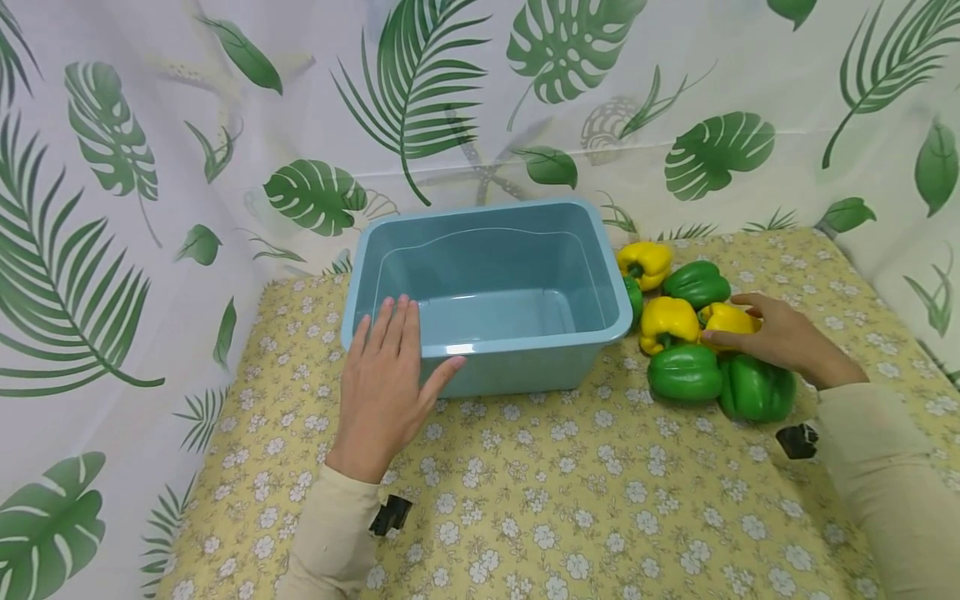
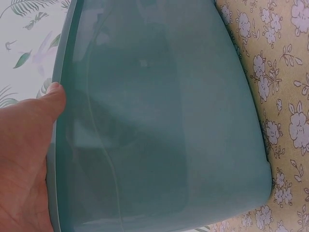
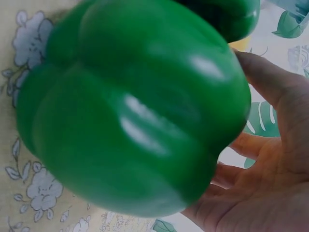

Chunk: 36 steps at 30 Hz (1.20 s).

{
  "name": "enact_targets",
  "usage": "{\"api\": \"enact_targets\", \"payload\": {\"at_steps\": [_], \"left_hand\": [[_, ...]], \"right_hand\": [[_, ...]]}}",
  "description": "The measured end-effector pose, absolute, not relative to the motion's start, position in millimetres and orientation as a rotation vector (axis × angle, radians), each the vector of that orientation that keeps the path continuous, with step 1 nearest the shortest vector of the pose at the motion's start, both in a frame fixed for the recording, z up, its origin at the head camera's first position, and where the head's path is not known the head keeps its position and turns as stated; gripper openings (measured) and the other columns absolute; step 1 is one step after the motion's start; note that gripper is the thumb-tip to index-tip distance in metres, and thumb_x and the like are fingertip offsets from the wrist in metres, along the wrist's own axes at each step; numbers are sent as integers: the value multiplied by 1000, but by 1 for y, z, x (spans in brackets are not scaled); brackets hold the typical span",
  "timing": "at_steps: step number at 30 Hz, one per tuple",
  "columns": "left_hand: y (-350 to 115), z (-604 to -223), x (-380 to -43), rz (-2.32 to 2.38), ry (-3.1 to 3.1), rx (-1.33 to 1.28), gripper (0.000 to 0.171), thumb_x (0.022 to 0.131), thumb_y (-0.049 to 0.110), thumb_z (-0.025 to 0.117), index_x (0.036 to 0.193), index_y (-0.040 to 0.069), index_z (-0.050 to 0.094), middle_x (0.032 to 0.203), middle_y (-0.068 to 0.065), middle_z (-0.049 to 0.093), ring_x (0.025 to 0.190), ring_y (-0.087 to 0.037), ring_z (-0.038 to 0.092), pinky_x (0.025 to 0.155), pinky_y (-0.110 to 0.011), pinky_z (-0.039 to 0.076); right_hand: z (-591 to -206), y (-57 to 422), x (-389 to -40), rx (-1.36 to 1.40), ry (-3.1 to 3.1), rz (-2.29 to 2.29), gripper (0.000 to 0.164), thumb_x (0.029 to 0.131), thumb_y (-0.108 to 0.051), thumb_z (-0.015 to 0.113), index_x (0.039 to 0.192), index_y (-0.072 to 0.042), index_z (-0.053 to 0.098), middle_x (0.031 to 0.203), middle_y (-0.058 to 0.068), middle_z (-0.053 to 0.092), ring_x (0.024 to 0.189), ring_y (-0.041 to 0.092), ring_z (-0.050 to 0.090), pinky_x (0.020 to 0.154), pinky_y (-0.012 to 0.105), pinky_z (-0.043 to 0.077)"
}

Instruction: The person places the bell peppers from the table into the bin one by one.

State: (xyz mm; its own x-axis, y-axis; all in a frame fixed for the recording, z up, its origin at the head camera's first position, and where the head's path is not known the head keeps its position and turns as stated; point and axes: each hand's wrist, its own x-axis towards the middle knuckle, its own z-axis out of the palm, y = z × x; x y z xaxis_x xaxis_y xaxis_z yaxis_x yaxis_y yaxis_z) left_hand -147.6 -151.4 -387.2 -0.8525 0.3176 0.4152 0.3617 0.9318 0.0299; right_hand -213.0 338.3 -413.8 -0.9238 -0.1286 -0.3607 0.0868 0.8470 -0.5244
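Note:
A light blue plastic tub (image 1: 517, 367) stands on the table, its inside bare. My left hand (image 1: 384, 383) rests on its near rim toward the left corner, fingers straight and thumb spread; the left wrist view has the thumb along the rim of the tub (image 2: 145, 121). At the right, my right hand (image 1: 787, 333) grips a yellow bell pepper (image 1: 731, 319) between thumb and fingers, within a cluster of peppers. Just in front of that hand lies a green bell pepper (image 1: 757, 390). This green pepper (image 3: 135, 111) fills much of the right wrist view and hides the gripped one.
Beside the tub's right wall are more peppers: a yellow one (image 1: 669, 323) in the middle, another yellow one (image 1: 647, 262) at the back, and green ones (image 1: 684, 372) around them. A flowered yellow cloth (image 1: 525, 500) covers the table. Leaf-printed sheets (image 1: 480, 100) hang behind and at the sides.

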Motion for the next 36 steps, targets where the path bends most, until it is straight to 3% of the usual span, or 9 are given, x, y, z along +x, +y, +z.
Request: {"api": "enact_targets", "payload": {"at_steps": [22,36], "left_hand": [[-151,-386,-147,-164,-2717,-483,86,101,61,48,156,-4,33,159,-21,35,149,-33,30,125,-47,18],[-152,-387,-148,-165,-2695,-487,86,100,60,51,155,-4,35,157,-22,39,149,-33,32,124,-49,20]], "right_hand": [[-424,342,-213,-23,2599,-845,103,97,-58,59,158,10,11,151,45,21,125,57,41,91,68,47],[-428,343,-214,11,2578,-890,103,96,-59,59,158,8,12,147,41,29,118,51,48,81,52,55]]}}
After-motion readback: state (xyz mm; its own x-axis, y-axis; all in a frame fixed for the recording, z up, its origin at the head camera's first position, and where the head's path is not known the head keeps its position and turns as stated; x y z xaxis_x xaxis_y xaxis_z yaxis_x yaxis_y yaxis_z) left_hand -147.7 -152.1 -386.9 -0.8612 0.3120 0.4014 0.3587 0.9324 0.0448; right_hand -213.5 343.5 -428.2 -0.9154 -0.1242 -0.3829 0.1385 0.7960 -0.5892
